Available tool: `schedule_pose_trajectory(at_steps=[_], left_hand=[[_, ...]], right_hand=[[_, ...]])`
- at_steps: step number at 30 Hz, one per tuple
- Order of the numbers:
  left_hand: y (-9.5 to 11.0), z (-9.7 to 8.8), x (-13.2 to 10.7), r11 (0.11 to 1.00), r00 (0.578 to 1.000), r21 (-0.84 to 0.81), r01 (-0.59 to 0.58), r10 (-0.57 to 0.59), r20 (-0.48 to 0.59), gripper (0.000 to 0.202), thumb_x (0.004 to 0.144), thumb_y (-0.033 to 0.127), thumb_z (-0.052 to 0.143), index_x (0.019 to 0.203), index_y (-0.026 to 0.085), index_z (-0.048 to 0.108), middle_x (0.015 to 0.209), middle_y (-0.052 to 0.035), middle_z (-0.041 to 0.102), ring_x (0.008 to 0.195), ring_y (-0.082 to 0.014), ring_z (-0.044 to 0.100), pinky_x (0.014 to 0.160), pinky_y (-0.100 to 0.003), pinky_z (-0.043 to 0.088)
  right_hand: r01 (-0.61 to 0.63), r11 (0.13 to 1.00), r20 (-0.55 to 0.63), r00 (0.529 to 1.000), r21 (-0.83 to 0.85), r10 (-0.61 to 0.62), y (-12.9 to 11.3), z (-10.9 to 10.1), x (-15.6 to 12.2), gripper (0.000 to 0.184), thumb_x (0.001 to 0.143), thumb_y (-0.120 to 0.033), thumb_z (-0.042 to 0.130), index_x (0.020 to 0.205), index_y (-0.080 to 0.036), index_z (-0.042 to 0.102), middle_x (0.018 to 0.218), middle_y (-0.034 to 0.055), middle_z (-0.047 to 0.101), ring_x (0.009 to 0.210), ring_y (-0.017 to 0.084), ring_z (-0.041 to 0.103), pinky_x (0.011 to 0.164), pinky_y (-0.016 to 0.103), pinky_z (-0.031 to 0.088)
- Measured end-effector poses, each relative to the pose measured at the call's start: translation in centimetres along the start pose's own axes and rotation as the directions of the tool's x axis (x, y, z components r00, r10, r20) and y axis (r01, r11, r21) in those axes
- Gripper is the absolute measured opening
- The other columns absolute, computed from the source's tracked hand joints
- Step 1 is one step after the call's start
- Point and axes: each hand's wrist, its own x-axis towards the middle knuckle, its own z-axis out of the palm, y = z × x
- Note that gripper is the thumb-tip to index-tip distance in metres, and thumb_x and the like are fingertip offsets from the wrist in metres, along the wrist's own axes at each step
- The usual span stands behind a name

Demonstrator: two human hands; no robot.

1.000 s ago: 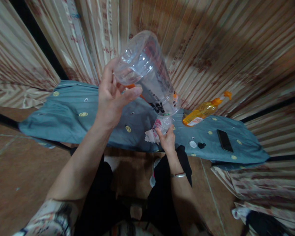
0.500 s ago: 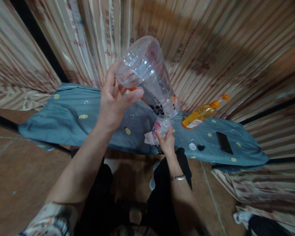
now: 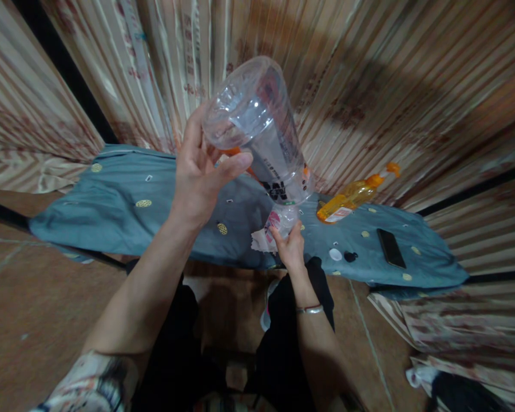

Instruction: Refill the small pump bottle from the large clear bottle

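My left hand (image 3: 197, 171) is closed round the side of a large clear plastic bottle (image 3: 278, 149) with dark print and orange patches. The bottle is tilted upside down, its round base up toward me. Below its lower end stands a smaller clear plastic bottle (image 3: 285, 214) with a pink-and-white label partly peeled away. My right hand (image 3: 292, 243) grips this smaller bottle, thumb and fingers round it. The two bottles meet end to end; the mouths are hidden, so how they join does not show. Any liquid inside is hard to make out.
A bottle of yellow-orange liquid with an orange pump (image 3: 347, 199) lies on the blue cloth-covered bench (image 3: 189, 212). To the right are a white disc (image 3: 335, 254), a small black piece (image 3: 351, 257) and a phone (image 3: 391, 248). Striped curtains (image 3: 360, 103) hang behind.
The large bottle's base has risen very slightly while its lower end stays over the smaller bottle. Both hands keep their hold.
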Motion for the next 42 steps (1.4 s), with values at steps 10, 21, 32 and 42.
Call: schedule_pose_trajectory(at_steps=[10,21,32,42], left_hand=[[-0.3,0.5,0.3,1.000,1.000,0.025,-0.013,0.013,-0.007,0.071,0.067,0.039,0.089,0.132,0.037,0.058,0.130,0.0003,0.061,0.129,-0.0263,0.055,0.114,-0.052,0.039],[-0.2,0.8,0.3,1.000,1.000,-0.009,-0.004,0.004,-0.018,0.073,0.065,0.037,0.090,0.131,0.036,0.059,0.126,-0.0006,0.061,0.128,-0.0268,0.055,0.114,-0.053,0.039],[-0.2,0.9,0.5,1.000,1.000,0.015,-0.017,0.017,-0.016,0.073,0.065,0.034,0.090,0.132,0.036,0.060,0.127,-0.0008,0.062,0.122,-0.0248,0.058,0.112,-0.050,0.041],[0.0,1.0,0.5,1.000,1.000,0.001,-0.002,0.002,-0.002,0.070,0.066,0.035,0.090,0.129,0.038,0.062,0.129,0.0004,0.062,0.127,-0.0249,0.056,0.113,-0.049,0.042]], right_hand=[[0.004,1.000,-0.017,1.000,0.021,-0.004,0.3,0.0,0.2,0.069,0.077,-0.067,0.063,0.122,-0.018,0.047,0.098,0.0126,0.072,0.089,0.032,0.070,0.075,0.039,0.052],[0.010,0.999,-0.019,1.000,0.039,-0.010,0.2,0.0,0.1,0.065,0.078,-0.064,0.064,0.122,-0.019,0.047,0.096,0.0108,0.073,0.087,0.031,0.070,0.075,0.037,0.051],[0.005,0.999,-0.011,1.000,0.046,-0.005,-0.2,-0.2,0.1,0.061,0.079,-0.060,0.064,0.120,-0.018,0.049,0.091,0.0099,0.073,0.085,0.030,0.071,0.071,0.035,0.052],[0.000,1.000,-0.001,1.000,0.022,0.000,-0.1,-0.2,0.1,0.063,0.079,-0.063,0.063,0.121,-0.018,0.048,0.091,0.0103,0.072,0.085,0.031,0.070,0.072,0.037,0.051]])
